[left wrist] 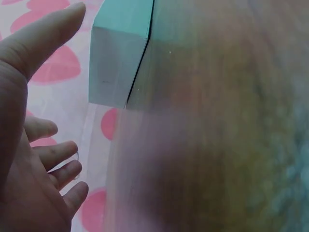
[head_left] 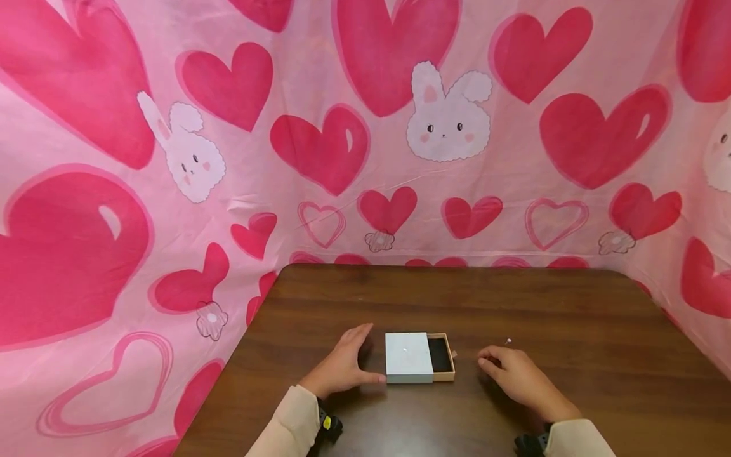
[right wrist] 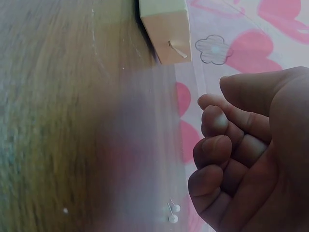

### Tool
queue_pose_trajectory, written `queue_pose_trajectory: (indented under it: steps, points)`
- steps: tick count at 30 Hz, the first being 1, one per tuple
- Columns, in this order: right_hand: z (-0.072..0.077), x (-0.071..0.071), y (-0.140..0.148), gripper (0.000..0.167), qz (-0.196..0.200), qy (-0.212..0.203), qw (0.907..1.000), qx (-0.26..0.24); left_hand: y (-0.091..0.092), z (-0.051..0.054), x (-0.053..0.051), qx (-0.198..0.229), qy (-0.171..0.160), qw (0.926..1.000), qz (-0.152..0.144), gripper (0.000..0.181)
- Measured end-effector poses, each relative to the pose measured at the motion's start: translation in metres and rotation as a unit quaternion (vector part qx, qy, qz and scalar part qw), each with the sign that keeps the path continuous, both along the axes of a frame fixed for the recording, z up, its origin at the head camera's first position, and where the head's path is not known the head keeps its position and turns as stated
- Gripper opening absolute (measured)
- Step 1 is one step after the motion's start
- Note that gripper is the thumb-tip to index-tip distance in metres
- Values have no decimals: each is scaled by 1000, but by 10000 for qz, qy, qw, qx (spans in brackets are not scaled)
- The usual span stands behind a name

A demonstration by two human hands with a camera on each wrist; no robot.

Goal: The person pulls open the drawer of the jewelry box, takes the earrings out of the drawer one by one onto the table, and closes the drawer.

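Observation:
A small white sleeve box [head_left: 407,357] lies on the brown table, its tan drawer [head_left: 444,376] pulled partly out to the right. Black lining [head_left: 439,354] shows inside the drawer. A short pull tab [right wrist: 177,49] sticks out of the drawer's end. Beside the box's left side is my left hand [head_left: 342,363], thumb and fingers spread, with the thumb tip close to its near left corner; whether they touch I cannot tell. My right hand [head_left: 522,376] is apart from the drawer, to its right, fingers loosely curled and holding nothing.
Two tiny white balls on thin pins, like stud earrings [right wrist: 173,218], lie just beyond my right hand on the table [head_left: 365,298]. A pink cloth [head_left: 320,82] with hearts and rabbits hangs behind the table and at its sides.

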State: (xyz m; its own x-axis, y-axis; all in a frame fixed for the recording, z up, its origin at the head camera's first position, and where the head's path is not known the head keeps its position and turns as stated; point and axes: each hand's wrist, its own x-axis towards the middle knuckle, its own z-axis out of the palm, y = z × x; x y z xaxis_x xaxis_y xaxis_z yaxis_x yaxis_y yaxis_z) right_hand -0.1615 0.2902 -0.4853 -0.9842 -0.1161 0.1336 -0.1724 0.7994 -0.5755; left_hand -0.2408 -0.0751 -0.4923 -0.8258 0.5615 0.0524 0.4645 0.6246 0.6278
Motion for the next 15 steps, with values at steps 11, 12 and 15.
queue_pose_trajectory:
  steps: [11, 12, 15]
  points:
    - [-6, -23, -18, 10, 481, -153, 9986, 181, 22, -7, -12, -342, 221, 9983, -421, 116]
    - [-7, -25, -20, 10, 510, -139, 9985, 169, 24, -7, -12, -390, 237, 9980, -429, 116]
    - [-9, -29, -26, 9, 570, -99, 9981, 197, 25, -10, -13, -434, 203, 9981, -391, 115]
